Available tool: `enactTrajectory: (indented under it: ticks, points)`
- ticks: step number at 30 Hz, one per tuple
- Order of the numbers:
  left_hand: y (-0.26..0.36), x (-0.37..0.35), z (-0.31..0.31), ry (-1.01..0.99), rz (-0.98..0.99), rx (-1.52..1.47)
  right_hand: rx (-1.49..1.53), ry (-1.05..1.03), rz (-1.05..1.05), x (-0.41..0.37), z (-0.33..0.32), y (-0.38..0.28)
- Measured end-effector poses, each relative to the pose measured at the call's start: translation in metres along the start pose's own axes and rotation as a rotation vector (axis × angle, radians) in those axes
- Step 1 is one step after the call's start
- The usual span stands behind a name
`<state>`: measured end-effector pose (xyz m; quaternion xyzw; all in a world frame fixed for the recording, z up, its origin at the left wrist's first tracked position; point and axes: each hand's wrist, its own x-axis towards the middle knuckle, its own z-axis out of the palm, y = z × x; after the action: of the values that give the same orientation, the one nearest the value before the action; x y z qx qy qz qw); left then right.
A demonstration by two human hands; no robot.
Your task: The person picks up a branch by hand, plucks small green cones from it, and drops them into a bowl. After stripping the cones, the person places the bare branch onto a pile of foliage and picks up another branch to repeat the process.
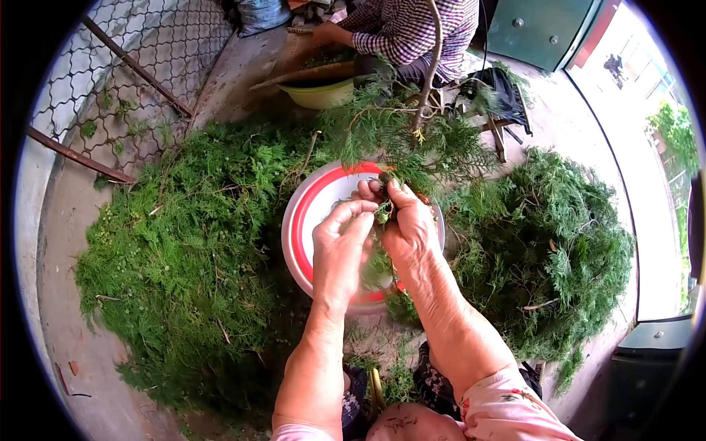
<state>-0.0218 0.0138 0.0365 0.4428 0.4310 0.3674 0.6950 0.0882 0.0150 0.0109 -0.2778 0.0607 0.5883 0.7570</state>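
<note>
Both hands meet above a white basin with a red band [297,220]. My right hand [408,224] is closed round an evergreen branch [428,88], whose bare stem rises away from me and whose leafy sprays hang over the basin's far rim. With thumb and fingers pinched together, my left hand [344,239] is at a small green cone [382,216] on a twig beside the right fingers. The fingertips partly hide what they grip. Some green bits show inside the basin, largely covered by my hands.
Heaps of cut evergreen branches lie on the left [198,264] and on the right [548,250]. Across from me sits a person in a checked shirt [404,29], near a yellow-green basin [320,94]. A wire mesh fence [140,66] stands at upper left.
</note>
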Motion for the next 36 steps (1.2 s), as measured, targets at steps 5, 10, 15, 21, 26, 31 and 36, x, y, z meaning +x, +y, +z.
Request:
enactTrajectory:
  ticks: [5,10,15,21,26,31,36]
  points:
    - [-0.017,0.006,0.003,-0.099,0.323,0.131,0.021,0.016,0.007,0.004,-0.006,0.001]
    - [-0.018,0.010,0.003,-0.016,0.561,0.534,0.064,0.017,0.001,0.001,-0.006,0.002]
    - [-0.012,0.002,0.011,0.001,0.142,-0.027,0.119,0.045,-0.039,-0.005,0.002,0.001]
    - [-0.018,0.004,0.019,0.171,0.027,-0.182,0.257,0.151,0.005,-0.002,-0.004,0.001]
    - [-0.026,0.015,0.015,0.234,-0.149,-0.674,0.259,0.106,0.032,-0.018,0.007,0.000]
    - [-0.019,0.021,0.015,0.375,-0.041,-0.549,0.132,0.119,0.045,-0.030,0.012,0.006]
    - [-0.028,0.031,0.006,0.415,-0.025,-0.328,0.021,0.104,0.054,-0.033,0.010,0.011]
